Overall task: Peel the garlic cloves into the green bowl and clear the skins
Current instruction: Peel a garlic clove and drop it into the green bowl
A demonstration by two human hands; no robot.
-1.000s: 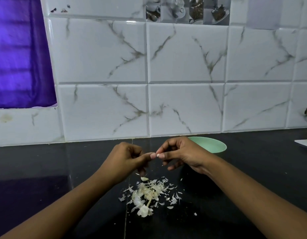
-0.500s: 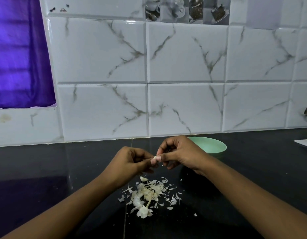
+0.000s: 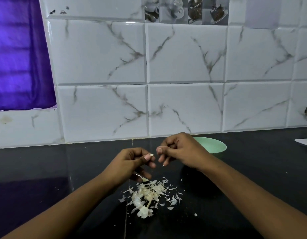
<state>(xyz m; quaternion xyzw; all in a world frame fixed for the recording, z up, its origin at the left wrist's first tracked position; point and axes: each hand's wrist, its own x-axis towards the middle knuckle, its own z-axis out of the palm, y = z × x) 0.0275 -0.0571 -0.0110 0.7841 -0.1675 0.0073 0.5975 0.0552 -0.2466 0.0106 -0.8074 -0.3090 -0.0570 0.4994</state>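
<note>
One small, pale garlic clove

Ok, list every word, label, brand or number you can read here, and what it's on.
None: no text can be read. The green bowl is unlabelled, the marbled wall tiles are unmarked, and the picture tiles at the top show cups and desserts without lettering.

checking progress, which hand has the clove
The left hand: it pinches the small white clove at its fingertips. The right hand, nearer the bowl, has curled fingers with no clove showing.
</note>
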